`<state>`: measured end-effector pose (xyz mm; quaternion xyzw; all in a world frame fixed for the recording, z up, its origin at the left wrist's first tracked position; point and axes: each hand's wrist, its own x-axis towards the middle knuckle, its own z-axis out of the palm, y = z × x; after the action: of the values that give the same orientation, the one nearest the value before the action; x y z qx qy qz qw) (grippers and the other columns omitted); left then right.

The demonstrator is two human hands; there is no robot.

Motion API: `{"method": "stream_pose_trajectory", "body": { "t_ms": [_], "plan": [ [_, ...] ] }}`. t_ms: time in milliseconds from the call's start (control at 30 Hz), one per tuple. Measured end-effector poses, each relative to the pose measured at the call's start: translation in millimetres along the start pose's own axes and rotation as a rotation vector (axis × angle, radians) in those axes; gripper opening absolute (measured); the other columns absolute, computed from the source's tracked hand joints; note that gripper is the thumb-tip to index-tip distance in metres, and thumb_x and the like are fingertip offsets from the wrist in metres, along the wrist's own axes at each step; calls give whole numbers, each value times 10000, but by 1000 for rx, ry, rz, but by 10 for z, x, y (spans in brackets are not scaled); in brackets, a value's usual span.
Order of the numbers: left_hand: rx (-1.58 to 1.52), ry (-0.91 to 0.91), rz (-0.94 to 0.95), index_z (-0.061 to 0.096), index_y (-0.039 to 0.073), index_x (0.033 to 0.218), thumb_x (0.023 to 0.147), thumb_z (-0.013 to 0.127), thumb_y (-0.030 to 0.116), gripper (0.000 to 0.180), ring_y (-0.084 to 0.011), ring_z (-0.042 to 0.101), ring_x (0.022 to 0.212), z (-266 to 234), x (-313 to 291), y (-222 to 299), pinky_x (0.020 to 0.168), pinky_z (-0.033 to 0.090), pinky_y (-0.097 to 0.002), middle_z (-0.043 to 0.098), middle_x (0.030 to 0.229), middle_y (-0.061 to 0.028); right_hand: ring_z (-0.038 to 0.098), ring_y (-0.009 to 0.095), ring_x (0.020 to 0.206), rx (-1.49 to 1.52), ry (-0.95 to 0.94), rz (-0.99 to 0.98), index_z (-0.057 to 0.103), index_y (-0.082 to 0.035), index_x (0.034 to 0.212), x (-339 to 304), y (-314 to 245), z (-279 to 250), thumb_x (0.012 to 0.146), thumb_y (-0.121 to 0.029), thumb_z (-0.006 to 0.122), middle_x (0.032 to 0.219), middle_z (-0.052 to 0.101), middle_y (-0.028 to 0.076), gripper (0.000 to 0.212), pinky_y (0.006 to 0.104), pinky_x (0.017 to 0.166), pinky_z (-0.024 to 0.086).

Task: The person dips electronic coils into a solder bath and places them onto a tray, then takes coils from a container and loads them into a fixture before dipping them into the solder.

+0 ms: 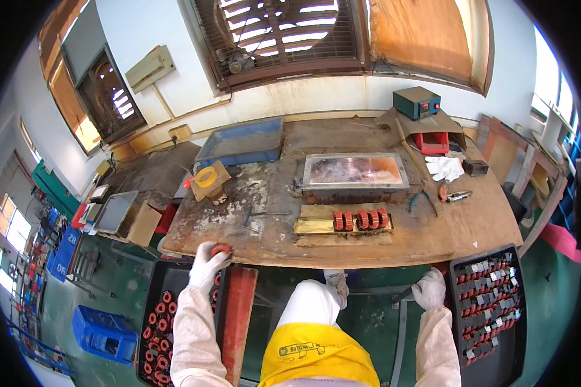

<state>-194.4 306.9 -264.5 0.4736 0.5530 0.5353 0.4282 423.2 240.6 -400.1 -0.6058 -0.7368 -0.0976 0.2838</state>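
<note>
My left hand [203, 267], in a white glove, is closed round a red wire-wound ring coil [221, 249] at the table's front left edge. Below it lies a black tray [150, 284] with many similar loose coils [158, 332]. My right hand [428, 289], also gloved, has its fingers curled beside the left edge of another black tray [505, 361]; what it grips, if anything, is hidden. Rows of coils with dark blocks [490, 297] fill that right tray. Several red coils [360, 220] stand in a row on a shallow holder [306, 225] near the table's front.
Behind the holder sits a rectangular metal pot [355, 171] with a shiny surface. Pliers [414, 200], a white glove [444, 168] and a control box [416, 102] are at right. A blue tray [242, 142] and yellow tape roll [206, 177] stand at left on the wooden table [271, 248].
</note>
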Motion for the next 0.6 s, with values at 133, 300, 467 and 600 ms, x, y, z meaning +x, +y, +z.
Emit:
{"method": "stream_pose_trajectory", "body": {
  "t_ms": [133,300,467,600],
  "plan": [
    [341,-270,178,528,22,1245,855,716,159,455,-202,587,1113,880,384,242,976,468,-351,598,1143,-82,633,286,875,19,4,-7,693,-74,604,-11,7,9,617,-170,750,689,666,74,112,464,1011,464],
    [920,-313,688,636,125,1138,762,735,140,389,-344,591,1040,1754,715,321,888,492,-389,583,1040,-147,637,276,873,32,-3,2,692,-82,600,6,24,78,627,-173,750,691,669,70,111,463,1007,465],
    [1016,-413,674,651,220,1088,791,676,81,329,-308,616,1021,2217,901,265,824,522,-429,590,1069,-66,640,271,862,17,-15,14,687,-86,595,26,19,-15,626,-163,752,688,667,64,105,459,1001,468],
    [1109,-461,709,648,237,1106,834,629,75,317,-298,605,1042,2286,1036,136,849,530,-423,574,1076,-53,641,269,853,36,7,22,683,-86,593,42,-6,-4,623,-156,755,686,666,63,105,457,996,471]
  ]
}}
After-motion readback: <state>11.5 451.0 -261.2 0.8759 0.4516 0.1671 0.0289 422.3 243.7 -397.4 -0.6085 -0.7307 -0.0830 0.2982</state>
